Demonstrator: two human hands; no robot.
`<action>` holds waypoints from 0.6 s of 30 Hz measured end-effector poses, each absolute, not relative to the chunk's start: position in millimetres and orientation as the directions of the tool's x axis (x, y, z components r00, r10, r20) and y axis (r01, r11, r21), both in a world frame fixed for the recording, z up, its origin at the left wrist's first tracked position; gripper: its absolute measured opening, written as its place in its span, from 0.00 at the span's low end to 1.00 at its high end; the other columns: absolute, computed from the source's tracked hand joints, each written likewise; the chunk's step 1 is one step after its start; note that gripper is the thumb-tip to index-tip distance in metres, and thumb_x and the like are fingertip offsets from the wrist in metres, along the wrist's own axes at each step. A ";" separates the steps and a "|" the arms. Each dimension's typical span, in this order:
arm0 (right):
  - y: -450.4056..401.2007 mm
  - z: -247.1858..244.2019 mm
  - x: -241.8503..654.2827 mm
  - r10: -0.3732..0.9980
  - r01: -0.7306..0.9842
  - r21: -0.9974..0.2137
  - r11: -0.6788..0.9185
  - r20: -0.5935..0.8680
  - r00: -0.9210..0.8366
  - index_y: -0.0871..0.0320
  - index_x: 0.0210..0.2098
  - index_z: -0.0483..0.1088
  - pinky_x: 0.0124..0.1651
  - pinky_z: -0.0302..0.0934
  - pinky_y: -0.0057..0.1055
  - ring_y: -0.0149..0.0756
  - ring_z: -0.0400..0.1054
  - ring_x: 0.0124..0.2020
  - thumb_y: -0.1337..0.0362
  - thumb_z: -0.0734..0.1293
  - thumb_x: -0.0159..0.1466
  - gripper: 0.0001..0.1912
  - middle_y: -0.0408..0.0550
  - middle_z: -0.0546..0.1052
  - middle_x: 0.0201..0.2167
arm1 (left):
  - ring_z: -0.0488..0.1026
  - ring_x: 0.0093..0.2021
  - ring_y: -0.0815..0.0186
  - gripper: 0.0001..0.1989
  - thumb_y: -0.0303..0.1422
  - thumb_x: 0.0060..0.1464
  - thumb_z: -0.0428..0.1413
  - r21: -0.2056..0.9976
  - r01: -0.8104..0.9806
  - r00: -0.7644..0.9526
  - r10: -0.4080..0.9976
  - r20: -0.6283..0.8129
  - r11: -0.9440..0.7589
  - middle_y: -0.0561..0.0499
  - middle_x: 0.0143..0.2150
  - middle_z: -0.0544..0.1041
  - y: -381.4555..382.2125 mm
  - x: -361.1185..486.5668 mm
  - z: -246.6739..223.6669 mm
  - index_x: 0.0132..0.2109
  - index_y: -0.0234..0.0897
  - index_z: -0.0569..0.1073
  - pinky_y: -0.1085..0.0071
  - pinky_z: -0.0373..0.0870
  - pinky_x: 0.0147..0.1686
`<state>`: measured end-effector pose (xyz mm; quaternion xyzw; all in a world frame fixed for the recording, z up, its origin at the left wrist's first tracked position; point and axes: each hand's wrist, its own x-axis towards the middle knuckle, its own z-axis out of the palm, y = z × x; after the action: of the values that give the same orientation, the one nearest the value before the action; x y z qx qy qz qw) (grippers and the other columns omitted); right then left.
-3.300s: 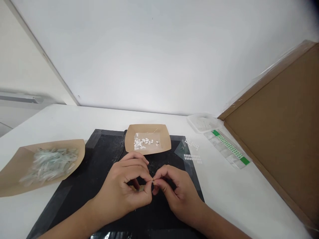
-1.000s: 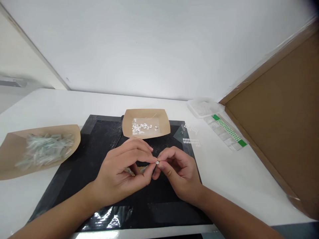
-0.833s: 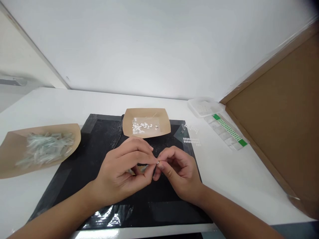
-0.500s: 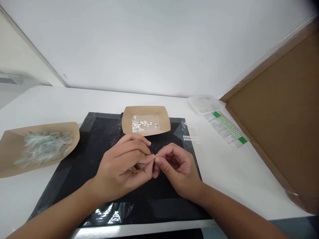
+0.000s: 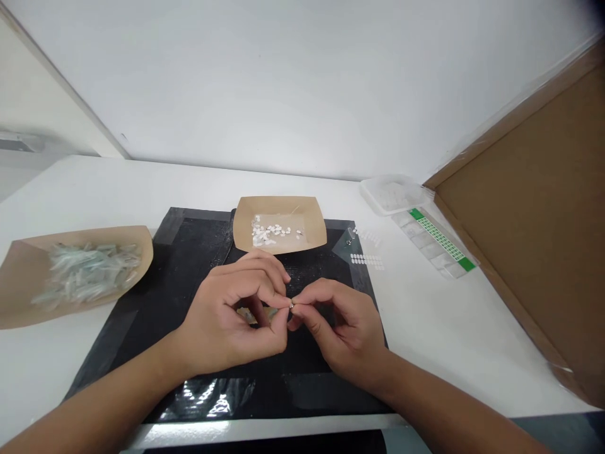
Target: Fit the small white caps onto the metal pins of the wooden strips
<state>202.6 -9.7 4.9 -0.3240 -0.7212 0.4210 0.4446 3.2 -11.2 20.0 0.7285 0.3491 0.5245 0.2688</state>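
My left hand (image 5: pixel 241 315) and my right hand (image 5: pixel 345 321) meet fingertip to fingertip over the black mat (image 5: pixel 198 347). Between the pinched thumbs and forefingers sits a tiny shiny metallic piece (image 5: pixel 292 305), too small to name. Both hands are closed on it. Through the gap of my left fingers a yellowish, clear item (image 5: pixel 250 315) shows on the mat, mostly hidden. Just beyond the hands a brown paper tray (image 5: pixel 312 217) holds a clear bag (image 5: pixel 295 226) with several small white oval pieces (image 5: pixel 271 232).
At the left, a larger paper tray (image 5: pixel 21 277) is heaped with clear plastic sachets (image 5: pixel 92 268). To the right lie white oval stickers (image 5: pixel 367 260), a compartment box with a green label (image 5: pixel 437 239) and a translucent tub (image 5: pixel 392 194). A cardboard panel (image 5: pixel 534 208) leans along the right side.
The view has shifted slightly. My left thumb and forefinger have opened into a wider ring, and the metallic piece between the fingertips shows more clearly. Both hands stay joined at it.
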 end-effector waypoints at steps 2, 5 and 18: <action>-8.4 4.6 204.1 0.816 0.127 -0.858 0.498 0.415 -0.401 0.56 0.41 0.77 0.36 0.72 0.27 0.31 0.78 0.30 0.70 0.71 0.71 0.03 0.43 0.82 0.30 | 0.77 0.37 0.62 0.12 0.15 0.46 0.63 0.759 0.234 0.210 0.794 0.571 -0.608 0.52 0.26 0.75 -11.8 3.2 19.8 0.29 0.36 0.74 0.60 0.80 0.41; -6.1 3.2 204.7 0.787 0.150 -0.818 0.556 0.459 -0.414 0.57 0.42 0.77 0.37 0.72 0.26 0.31 0.78 0.31 0.72 0.71 0.71 0.04 0.44 0.82 0.32 | 0.76 0.37 0.62 0.12 0.15 0.45 0.63 0.745 0.271 0.207 0.793 0.574 -0.610 0.53 0.27 0.74 -13.3 3.0 19.5 0.29 0.36 0.73 0.62 0.79 0.40; -7.1 1.3 202.7 0.767 0.163 -0.800 0.578 0.464 -0.444 0.53 0.44 0.77 0.41 0.74 0.29 0.35 0.79 0.34 0.69 0.70 0.72 0.04 0.45 0.84 0.35 | 0.74 0.36 0.64 0.14 0.14 0.42 0.59 0.813 0.282 0.176 0.860 0.478 -0.510 0.54 0.26 0.70 -16.3 6.5 20.6 0.27 0.37 0.67 0.66 0.76 0.37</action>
<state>202.7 -7.1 1.3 -0.2998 -0.7751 0.3482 0.4337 6.5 -16.3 20.6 0.7103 0.4019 0.5003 0.2891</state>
